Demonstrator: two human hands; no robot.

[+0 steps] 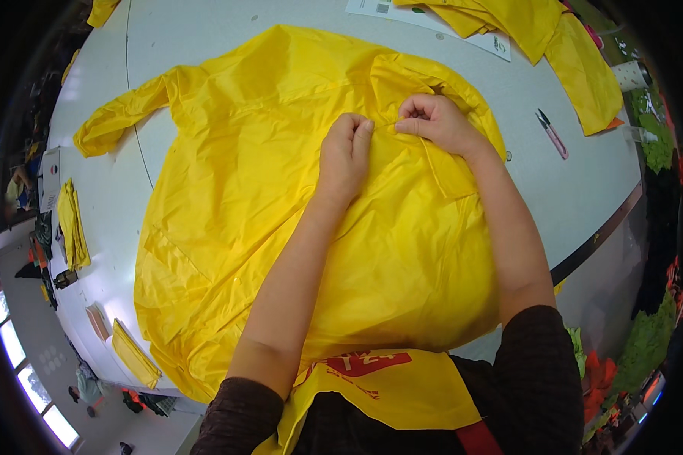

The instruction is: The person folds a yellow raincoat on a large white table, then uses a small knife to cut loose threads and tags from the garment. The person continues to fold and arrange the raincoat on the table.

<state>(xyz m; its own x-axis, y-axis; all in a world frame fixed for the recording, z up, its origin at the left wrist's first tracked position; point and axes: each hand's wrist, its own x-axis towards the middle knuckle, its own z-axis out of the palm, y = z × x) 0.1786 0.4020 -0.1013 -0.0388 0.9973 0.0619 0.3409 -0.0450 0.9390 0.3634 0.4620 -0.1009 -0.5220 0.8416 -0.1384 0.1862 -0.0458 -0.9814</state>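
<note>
A large yellow raincoat (235, 167) lies spread and wrinkled over the white table, one sleeve stretched out to the far left. Both of my hands work close together at its upper right part. My left hand (346, 152) is closed, thumb and fingers pinching the yellow fabric. Just right of it, my right hand (436, 121) is curled with thumb and forefinger together, pinching the cloth beside a folded flap (451, 171). Whatever small detail may lie between the fingertips is hidden.
Thread snips (552, 135) with a pink handle lie on the white table (577, 197) at the right. More yellow garments (524, 26) rest on a paper sheet at the far right, near a white roll (631, 76). Folded yellow pieces (134, 355) lie along the left edge.
</note>
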